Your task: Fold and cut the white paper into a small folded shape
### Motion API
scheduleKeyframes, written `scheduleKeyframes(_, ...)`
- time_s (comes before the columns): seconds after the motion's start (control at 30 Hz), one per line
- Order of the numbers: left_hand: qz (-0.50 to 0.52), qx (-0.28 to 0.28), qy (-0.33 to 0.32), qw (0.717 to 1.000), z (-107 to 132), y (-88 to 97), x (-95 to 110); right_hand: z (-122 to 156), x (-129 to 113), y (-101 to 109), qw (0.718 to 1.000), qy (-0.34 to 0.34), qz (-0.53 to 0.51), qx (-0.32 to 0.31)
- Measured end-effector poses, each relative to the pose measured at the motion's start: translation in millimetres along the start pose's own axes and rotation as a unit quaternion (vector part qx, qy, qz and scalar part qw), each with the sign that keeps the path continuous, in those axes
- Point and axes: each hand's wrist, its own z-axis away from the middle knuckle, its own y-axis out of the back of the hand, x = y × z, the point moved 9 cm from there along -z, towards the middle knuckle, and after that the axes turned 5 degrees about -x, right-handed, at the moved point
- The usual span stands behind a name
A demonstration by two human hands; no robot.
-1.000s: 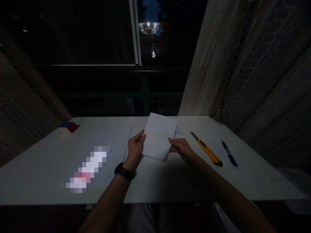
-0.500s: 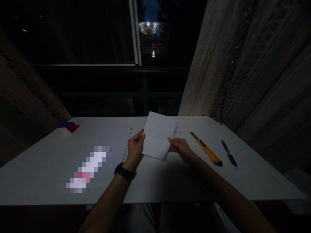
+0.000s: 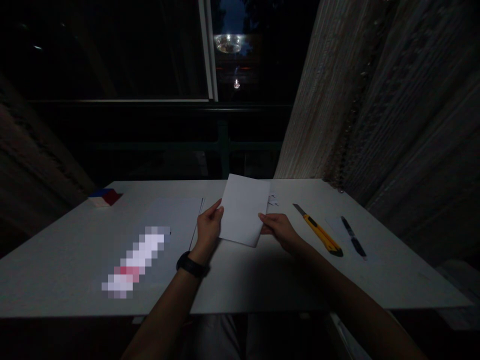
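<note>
A white sheet of paper [image 3: 243, 207], perhaps folded, is held up above the table between both hands. My left hand [image 3: 209, 225], with a dark watch on its wrist, pinches the left edge. At the lower right edge, my right hand [image 3: 279, 229] grips the paper between thumb and fingers. Right of that hand lies a yellow utility knife [image 3: 322, 234] with its blade showing. Behind the paper's right edge, small white scraps [image 3: 273, 200] partly show.
On the white table [image 3: 232, 295] a dark pen [image 3: 353, 237] lies at right on a pale slip. At left are paper sheets [image 3: 180, 215] beneath a blurred-out item [image 3: 137, 260]. A blue, red and white block [image 3: 104, 197] sits far left. Curtains [image 3: 311, 110] flank the dark window.
The paper has tilted slightly, its top edge moving a little down and left. Both hands keep their hold, almost still.
</note>
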Motion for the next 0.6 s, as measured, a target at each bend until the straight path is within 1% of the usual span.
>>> scheduleKeyframes(0.27, 0.022, 0.003, 0.009, 1.0, 0.8, -1.1, -0.6, -1.0, 4.3, 2.2, 1.0, -0.017, -0.006, 0.013)
scheduleKeyframes(0.43, 0.11, -0.04, 0.055, 0.992, 3.0, -9.3, -7.6, -2.0, 2.2, 4.0, 1.0, -0.008, -0.005, 0.022)
scheduleKeyframes(0.6, 0.144, -0.064, 0.106, 0.982, 4.7, -15.2, -17.2, 0.0, -8.6, 14.1, 0.997, 0.025, 0.004, 0.068)
